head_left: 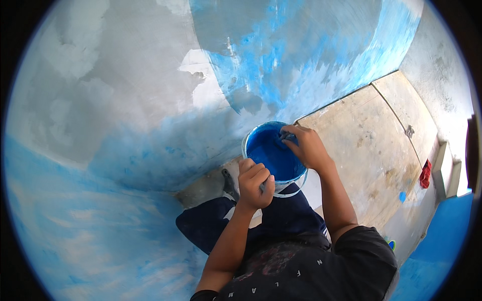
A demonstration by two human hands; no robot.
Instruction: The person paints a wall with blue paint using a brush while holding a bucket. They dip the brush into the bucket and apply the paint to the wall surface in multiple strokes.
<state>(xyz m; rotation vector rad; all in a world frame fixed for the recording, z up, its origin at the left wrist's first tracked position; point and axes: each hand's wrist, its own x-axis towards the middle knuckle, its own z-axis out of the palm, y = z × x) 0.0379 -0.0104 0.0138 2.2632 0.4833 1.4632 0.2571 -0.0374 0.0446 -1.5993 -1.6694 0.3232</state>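
Note:
A white bucket [244, 146] with blue paint [273, 156] inside is in front of my body, above my legs. Its wire handle hangs down on the near side. My left hand [256, 184] is closed on the bucket's near left rim. Over the far right rim, my right hand [307, 146] is closed, with its fingertips dipping inside the bucket. Between those fingers is a small paint-covered thing [287, 136], too blue and too hidden to name.
A wall [150, 75] with grey and blue patches rises ahead and to the left. Stained beige boards [351, 140] lie to the right. Farther right are a red cloth [426, 174], a pale block [444, 168] and a bright blue surface [447, 236].

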